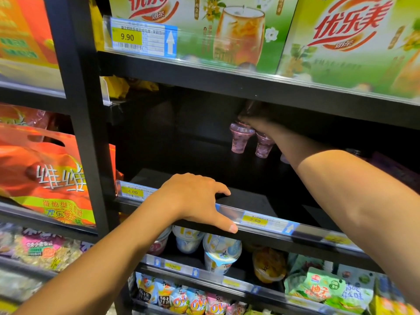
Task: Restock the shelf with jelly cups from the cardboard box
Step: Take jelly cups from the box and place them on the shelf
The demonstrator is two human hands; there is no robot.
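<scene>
Right hand: the right hand (252,123) is reaching deep into the dark middle shelf (245,198) at about 1 o'clock, fingers curled down over the tops of two purple jelly cups (241,138) — it is gripping them from above, though the fingers are partly lost in shadow under the shelf board.
Jelly cups: both are hanging or standing side by side at the back of the shelf, narrow ends down, touching or nearly touching each other; whether their bases are resting on the shelf I cannot tell.
Left hand: the left hand (197,198) is lying palm-down on the front edge of the same shelf at about 6 o'clock, fingers spread and holding nothing — the thumb is pressing against the clear price rail (261,220).
Price tags: a yellow tag reading 4.00 (132,192) is sitting at 9 o'clock of the left hand, a 2.50 tag (254,220) at its 3 o'clock.
Shelf above: green milk tea boxes (350,42) are standing at 12 o'clock, with a 9.90 tag (127,37) on the rail.
Shelf below: white yogurt-style cups (221,252) are lying tilted at 6 o'clock, just beneath the left hand.
Left bay: an orange snack bag (45,169) is filling the 9 o'clock side.
</scene>
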